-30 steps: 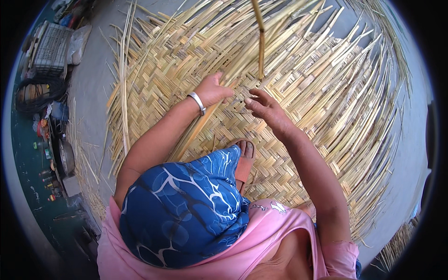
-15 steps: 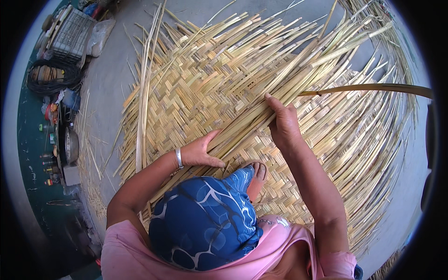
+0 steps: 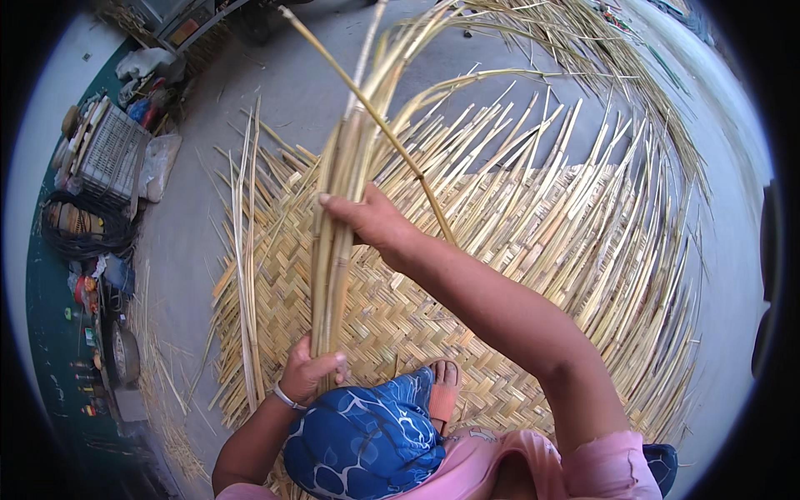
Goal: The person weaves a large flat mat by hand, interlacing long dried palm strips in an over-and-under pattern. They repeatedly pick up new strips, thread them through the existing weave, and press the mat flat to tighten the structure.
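A bundle of long split reed strips [image 3: 343, 167] stands nearly upright in the view, its far ends fanning out and bending to the right. My right hand [image 3: 367, 218] is wrapped round the middle of the bundle, thumb on top. Lower down, my left hand [image 3: 312, 367], with a pale bracelet at its wrist, grips the near part of the bundle. Beneath both hands lies a woven reed mat [image 3: 400, 325] in a zigzag pattern, with loose unwoven ends along its far and right sides. My sandalled foot [image 3: 444, 387] rests on the mat.
A few loose strips [image 3: 243, 267] lie along the mat's left side. More long reeds [image 3: 575, 58] are spread on the floor at the far right. Along the left wall stand a grey crate [image 3: 112, 150], a coil of black hose [image 3: 87, 223] and a round metal pan [image 3: 125, 354].
The bundle has been lifted off the mat and swung from a rightward slant to nearly upright. My right hand moved left with it; my left hand moved nearer and closed round it.
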The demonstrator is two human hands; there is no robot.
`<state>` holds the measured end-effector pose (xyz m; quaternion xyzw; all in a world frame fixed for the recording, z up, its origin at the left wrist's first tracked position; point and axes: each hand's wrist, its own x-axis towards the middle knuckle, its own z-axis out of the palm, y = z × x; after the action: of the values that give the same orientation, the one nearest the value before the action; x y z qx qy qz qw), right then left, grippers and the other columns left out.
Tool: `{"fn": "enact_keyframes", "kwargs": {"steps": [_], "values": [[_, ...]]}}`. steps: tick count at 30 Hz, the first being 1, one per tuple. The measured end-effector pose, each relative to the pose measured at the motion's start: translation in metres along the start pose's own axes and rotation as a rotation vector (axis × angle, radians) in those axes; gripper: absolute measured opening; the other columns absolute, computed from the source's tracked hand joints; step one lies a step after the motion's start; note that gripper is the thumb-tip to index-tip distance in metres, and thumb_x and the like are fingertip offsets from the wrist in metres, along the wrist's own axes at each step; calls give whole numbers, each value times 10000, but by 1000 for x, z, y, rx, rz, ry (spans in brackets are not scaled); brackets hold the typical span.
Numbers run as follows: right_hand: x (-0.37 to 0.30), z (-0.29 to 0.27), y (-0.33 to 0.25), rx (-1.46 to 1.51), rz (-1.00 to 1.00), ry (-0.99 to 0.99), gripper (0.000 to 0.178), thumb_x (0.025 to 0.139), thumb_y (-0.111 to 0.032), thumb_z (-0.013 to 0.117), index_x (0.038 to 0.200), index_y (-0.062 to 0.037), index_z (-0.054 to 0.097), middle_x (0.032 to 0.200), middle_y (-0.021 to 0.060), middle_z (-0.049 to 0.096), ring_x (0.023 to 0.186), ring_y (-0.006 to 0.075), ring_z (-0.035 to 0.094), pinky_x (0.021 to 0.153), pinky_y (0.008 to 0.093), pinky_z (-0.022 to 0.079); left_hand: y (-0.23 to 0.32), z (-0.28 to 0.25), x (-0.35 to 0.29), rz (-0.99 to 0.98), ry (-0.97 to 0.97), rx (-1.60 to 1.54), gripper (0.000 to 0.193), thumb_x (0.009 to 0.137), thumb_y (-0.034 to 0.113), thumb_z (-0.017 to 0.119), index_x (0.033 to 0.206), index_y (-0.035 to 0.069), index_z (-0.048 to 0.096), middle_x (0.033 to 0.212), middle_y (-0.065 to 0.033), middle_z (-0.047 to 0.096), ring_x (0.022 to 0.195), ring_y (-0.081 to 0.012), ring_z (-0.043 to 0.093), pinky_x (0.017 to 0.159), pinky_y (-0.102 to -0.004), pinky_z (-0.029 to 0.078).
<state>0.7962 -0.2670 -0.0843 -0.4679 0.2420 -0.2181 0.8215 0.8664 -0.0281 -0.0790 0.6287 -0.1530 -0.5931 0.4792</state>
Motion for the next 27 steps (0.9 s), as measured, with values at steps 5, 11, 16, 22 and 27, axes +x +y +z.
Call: {"fn": "enact_keyframes", "kwargs": {"steps": [5,11,16,22,27], "values": [[-12,23,9,-457,-158,-229,831,834,-562,513,1296,101,319,1142,306,509,1118,357,497,967,370,387,25,-47,28,287,394,68,271,777,51,595,1025,31,487,731,-56,560,545,-128,539,477,-275,456],[-71,-72,96,-591,266,-276,601,874,-445,519,1231,35,459,1201,227,524,1145,303,495,966,341,393,-60,-155,117,272,667,510,226,739,78,631,934,15,535,738,-56,577,587,-132,540,519,-274,454],[-166,-182,112,-522,633,20,459,898,-301,528,1217,24,476,1079,177,589,1003,239,565,887,339,437,-60,-174,155,264,762,521,232,721,80,632,920,8,536,708,-67,570,541,-142,532,454,-284,433],[-262,-251,71,-651,775,158,393,924,-289,491,1167,20,506,991,129,591,915,200,567,845,343,451,41,-218,150,444,1001,476,213,744,116,638,892,0,537,632,-59,543,459,-143,503,402,-277,408],[-318,-289,50,-726,734,339,363,908,-252,522,1135,31,515,962,140,606,871,214,594,793,343,474,4,-238,174,280,1001,788,388,680,183,704,965,-33,554,819,-156,625,657,-244,615,608,-334,488]]}}
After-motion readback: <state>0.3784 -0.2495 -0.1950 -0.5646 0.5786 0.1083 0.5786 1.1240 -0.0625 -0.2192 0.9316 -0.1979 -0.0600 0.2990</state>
